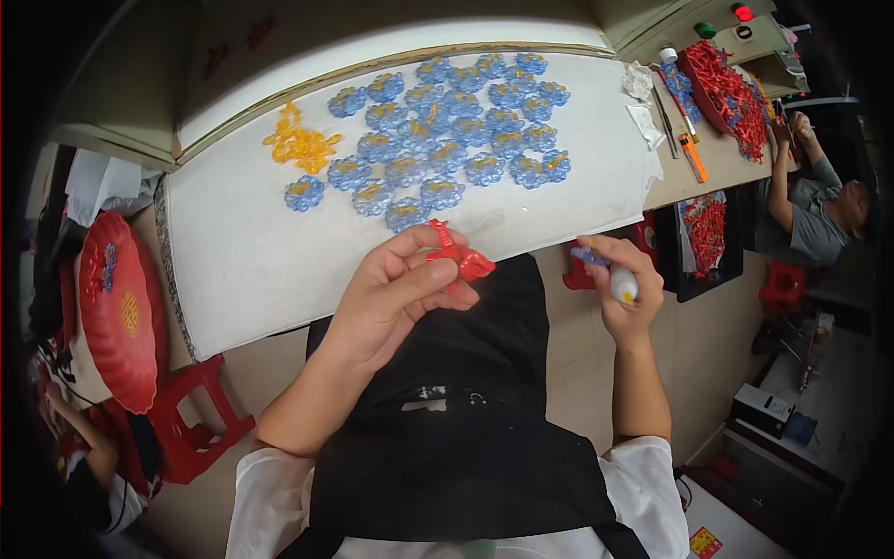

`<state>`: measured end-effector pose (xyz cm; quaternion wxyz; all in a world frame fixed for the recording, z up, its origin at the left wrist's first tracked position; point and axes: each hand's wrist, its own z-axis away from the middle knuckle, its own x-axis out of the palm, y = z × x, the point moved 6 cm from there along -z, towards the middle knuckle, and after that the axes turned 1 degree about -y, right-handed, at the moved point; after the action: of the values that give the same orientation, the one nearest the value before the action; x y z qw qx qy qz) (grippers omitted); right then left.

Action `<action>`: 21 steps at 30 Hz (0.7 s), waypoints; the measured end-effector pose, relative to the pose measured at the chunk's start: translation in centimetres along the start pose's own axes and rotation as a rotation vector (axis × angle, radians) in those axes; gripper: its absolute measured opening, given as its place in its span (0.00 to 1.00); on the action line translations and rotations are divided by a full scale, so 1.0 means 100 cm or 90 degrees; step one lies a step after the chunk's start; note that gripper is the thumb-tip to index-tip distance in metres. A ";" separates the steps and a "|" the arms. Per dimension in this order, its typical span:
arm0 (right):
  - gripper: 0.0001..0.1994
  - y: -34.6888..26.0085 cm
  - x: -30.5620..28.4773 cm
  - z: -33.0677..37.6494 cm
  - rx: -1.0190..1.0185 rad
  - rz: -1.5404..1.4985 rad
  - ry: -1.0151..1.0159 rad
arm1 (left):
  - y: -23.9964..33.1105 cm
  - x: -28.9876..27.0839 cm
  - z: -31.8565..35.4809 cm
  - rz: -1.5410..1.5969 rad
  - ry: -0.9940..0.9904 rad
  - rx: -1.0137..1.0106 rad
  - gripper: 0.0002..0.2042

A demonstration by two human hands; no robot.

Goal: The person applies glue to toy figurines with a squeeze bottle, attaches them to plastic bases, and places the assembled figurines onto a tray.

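Flower pcs [447,140] on table [242,270].

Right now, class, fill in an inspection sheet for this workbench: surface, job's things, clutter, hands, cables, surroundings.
Surface: white board on a bench.
Job's things: red plastic piece pinched in the left hand; small white bottle in the right hand; blue flower pieces laid in rows; yellow pieces beside them.
Clutter: orange knife, crumpled tissue.
Hands: both closed in a grip.
Cables: nothing seen.
Surroundings: red tray at left, red stool, another person seated at right.
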<state>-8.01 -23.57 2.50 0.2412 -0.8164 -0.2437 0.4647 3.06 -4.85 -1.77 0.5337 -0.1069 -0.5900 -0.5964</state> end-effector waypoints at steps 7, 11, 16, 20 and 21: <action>0.10 -0.048 0.019 -0.033 0.027 -0.437 -0.062 | -0.001 0.012 0.009 0.000 -0.050 -0.048 0.10; 0.11 -0.050 0.034 -0.040 0.036 -0.495 -0.136 | -0.001 0.016 0.012 -0.020 -0.067 -0.057 0.10; 0.11 -0.051 0.038 -0.042 0.023 -0.478 -0.166 | -0.002 0.018 0.013 -0.014 -0.074 -0.061 0.11; 0.12 -0.052 0.037 -0.044 0.008 -0.417 -0.186 | -0.002 0.017 0.012 -0.027 -0.066 -0.062 0.11; 0.12 -0.053 0.036 -0.045 -0.002 -0.394 -0.195 | -0.002 0.017 0.011 -0.026 -0.065 -0.063 0.11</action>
<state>-3.38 -18.00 5.53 0.3301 -0.6249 -0.5136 0.4866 1.66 -4.83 -0.24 0.4847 -0.1511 -0.5884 -0.6294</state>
